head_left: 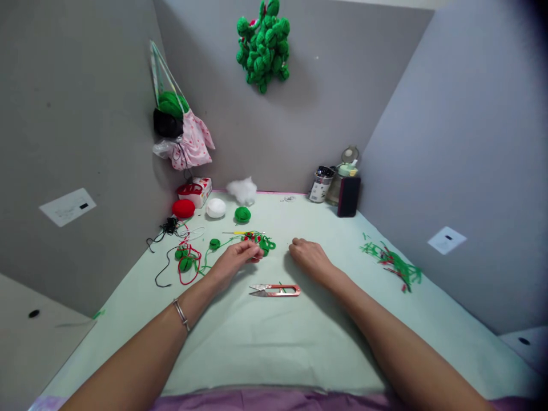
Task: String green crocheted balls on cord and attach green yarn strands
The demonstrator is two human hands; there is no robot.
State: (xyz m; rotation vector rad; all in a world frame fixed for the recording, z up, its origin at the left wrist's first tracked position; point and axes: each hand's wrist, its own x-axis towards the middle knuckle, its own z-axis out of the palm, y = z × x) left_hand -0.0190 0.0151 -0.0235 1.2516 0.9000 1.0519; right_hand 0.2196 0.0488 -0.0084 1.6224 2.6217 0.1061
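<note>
My left hand rests on the pale green table, its fingers pinched together at a small green and red crocheted piece with yarn trailing from it. My right hand lies on the table to the right, fingers curled under, with nothing visible in it. A pair of red thread snips lies between and just in front of both hands. Small green crocheted balls with red and green yarn lie left of my left hand.
Red, white and green yarn balls, white stuffing and a box sit at the back. Cups and a dark box stand back right. Yarn scraps lie right. Green crocheted pieces hang on the wall.
</note>
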